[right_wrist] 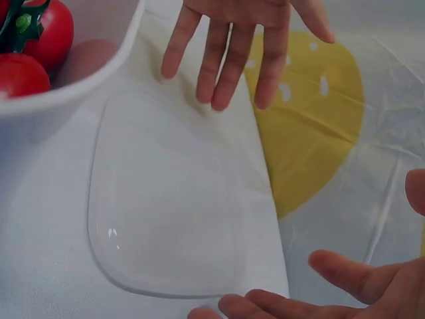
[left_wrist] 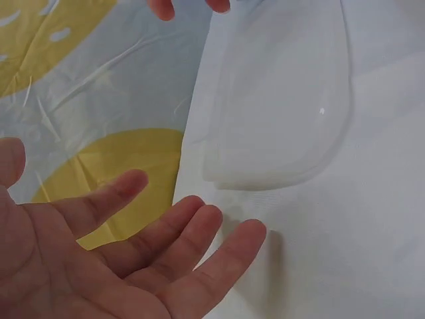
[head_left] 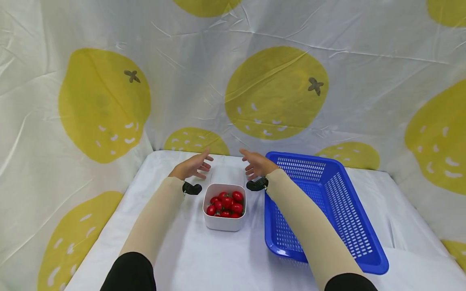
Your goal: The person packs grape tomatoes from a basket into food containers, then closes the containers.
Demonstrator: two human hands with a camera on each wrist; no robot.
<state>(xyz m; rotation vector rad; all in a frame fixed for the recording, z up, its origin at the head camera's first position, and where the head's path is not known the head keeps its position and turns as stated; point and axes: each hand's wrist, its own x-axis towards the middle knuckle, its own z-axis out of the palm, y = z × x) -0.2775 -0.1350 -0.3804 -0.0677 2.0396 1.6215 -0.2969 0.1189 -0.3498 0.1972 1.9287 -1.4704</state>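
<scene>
A clear plastic lid (head_left: 227,175) lies flat on the white table behind a white square container (head_left: 224,224). Red cherry tomatoes (head_left: 226,203), several of them with green stems, sit inside the container. My left hand (head_left: 194,165) hovers by the lid's left side, fingers spread and relaxed, holding nothing. On the other side, my right hand (head_left: 257,163) faces it with loosely extended fingers, also holding nothing. In the left wrist view the fingertips (left_wrist: 249,232) come near the lid's edge, apart from it. The right wrist view shows the whole lid (right_wrist: 166,199) between both hands.
To the right stands a blue perforated plastic basket (head_left: 327,161), partly covered by the right forearm. A white sheet with yellow lemon prints (head_left: 276,93) hangs behind the table. The white tabletop (head_left: 204,258) stretches in front of the container.
</scene>
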